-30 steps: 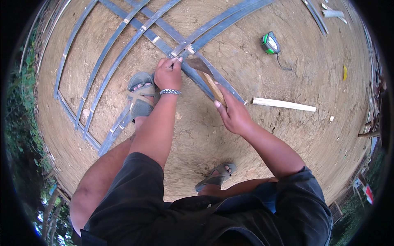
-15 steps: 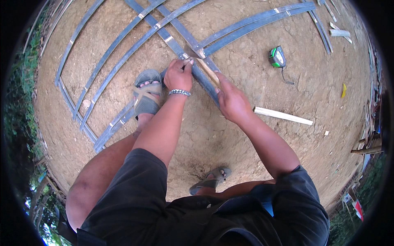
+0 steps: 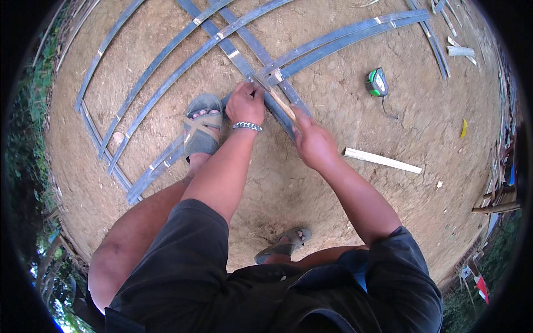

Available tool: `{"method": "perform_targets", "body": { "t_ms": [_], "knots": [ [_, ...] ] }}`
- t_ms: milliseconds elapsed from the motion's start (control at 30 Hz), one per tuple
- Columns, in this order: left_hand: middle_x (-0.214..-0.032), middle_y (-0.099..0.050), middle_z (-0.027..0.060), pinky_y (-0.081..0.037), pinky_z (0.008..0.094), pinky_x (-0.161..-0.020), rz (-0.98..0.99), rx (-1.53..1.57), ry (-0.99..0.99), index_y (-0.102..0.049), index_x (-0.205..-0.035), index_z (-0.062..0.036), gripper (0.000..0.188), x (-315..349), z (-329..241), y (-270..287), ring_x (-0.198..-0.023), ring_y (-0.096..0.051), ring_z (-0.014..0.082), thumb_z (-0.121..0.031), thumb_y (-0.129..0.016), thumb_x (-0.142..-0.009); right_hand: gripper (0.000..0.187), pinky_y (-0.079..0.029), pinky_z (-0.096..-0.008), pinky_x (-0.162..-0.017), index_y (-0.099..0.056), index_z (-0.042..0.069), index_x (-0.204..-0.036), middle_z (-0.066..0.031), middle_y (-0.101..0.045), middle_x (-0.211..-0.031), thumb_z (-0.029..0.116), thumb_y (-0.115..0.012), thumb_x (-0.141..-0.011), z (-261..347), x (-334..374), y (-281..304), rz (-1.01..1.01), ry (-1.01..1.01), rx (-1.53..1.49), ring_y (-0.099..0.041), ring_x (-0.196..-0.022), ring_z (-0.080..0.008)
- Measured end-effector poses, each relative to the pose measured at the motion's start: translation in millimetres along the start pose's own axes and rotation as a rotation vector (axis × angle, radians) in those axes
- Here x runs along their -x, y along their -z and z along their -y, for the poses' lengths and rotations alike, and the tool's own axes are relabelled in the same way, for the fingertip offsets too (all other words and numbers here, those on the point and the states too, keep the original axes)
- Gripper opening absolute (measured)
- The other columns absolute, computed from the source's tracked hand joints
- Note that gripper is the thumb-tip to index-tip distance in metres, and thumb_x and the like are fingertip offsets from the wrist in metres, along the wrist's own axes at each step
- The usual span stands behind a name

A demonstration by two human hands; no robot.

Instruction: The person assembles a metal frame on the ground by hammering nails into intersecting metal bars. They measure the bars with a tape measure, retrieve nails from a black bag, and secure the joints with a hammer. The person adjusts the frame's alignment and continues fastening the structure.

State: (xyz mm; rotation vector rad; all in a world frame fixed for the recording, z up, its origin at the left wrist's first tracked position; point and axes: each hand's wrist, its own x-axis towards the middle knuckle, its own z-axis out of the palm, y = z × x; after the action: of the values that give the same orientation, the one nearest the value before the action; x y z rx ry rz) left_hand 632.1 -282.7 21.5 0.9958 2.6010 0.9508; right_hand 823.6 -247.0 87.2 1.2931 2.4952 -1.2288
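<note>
My right hand [image 3: 315,145] is closed around the long wooden handle of a knife [image 3: 284,105]. Its narrow metal end points up and left, against a crossing of flat blue-grey strips [image 3: 240,60]. Beside that crossing my left hand [image 3: 246,104] is closed, thumb and fingers pressed together at the strip's edge. Whatever lies between those fingers is hidden. A pale notch or wrapping shows on the strip just above the left hand. My left sandalled foot [image 3: 201,133] rests close to that hand, by the strips.
Long strips form a lattice over the dirt ground [image 3: 311,205]. To the right lie a green and black tape measure [image 3: 376,83], a pale wooden stick [image 3: 383,160] and a yellow scrap [image 3: 464,128]. Cut pieces [image 3: 461,51] lie at the far right. My other foot [image 3: 284,244] stands nearer me.
The knife has turned in my right hand, so its metal end looks narrower. Both hands remain at the strip crossing; the left has shifted slightly. The view has moved a little.
</note>
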Motion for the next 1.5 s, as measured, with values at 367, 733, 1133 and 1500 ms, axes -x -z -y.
{"method": "perform_targets", "body": {
  "t_ms": [367,733,1133,1500],
  "knots": [
    [-0.115,-0.068,0.0155,-0.049,0.0444,-0.095,-0.084,0.192,-0.018,-0.072,-0.112,-0.0032,0.024,-8,30,11,-0.107,-0.064,0.035,-0.015,-0.069,-0.092,0.056,-0.054,-0.0535,-0.09,-0.041,0.019,-0.151,-0.0275,-0.061,-0.131,0.015,-0.06,-0.099,3,12,1,-0.157,0.085,-0.103,-0.063,-0.108,-0.0496],
    [-0.156,-0.042,0.0188,-0.02,0.0519,-0.125,-0.063,-0.333,-0.106,-0.042,-0.149,-0.0027,0.05,-56,27,-15,-0.151,-0.031,0.0357,-0.016,-0.051,-0.101,0.059,-0.054,-0.0536,-0.087,-0.04,0.016,-0.153,-0.0261,-0.064,-0.123,0.013,-0.06,-0.098,-2,7,-9,-0.198,0.154,-0.059,-0.065,-0.103,-0.0482],
    [-0.16,-0.039,0.0142,-0.014,0.0525,-0.128,-0.01,-0.281,-0.136,-0.041,-0.152,-0.0068,0.05,-51,33,-11,-0.155,-0.024,0.0318,-0.015,-0.045,-0.102,0.064,-0.054,-0.0523,-0.089,-0.038,0.014,-0.154,-0.0258,-0.062,-0.13,0.008,-0.062,-0.095,6,6,-23,-0.32,0.236,-0.109,-0.064,-0.107,-0.0488],
    [-0.162,-0.036,0.0141,-0.014,0.0539,-0.128,0.033,-0.269,-0.115,-0.039,-0.153,-0.0056,0.052,-51,28,-10,-0.156,-0.022,0.0316,-0.014,-0.044,-0.101,0.065,-0.053,-0.0534,-0.087,-0.037,0.013,-0.154,-0.0269,-0.062,-0.123,0.008,-0.062,-0.095,-5,7,-30,-0.316,0.279,-0.11,-0.063,-0.105,-0.0486]
  ]
}}
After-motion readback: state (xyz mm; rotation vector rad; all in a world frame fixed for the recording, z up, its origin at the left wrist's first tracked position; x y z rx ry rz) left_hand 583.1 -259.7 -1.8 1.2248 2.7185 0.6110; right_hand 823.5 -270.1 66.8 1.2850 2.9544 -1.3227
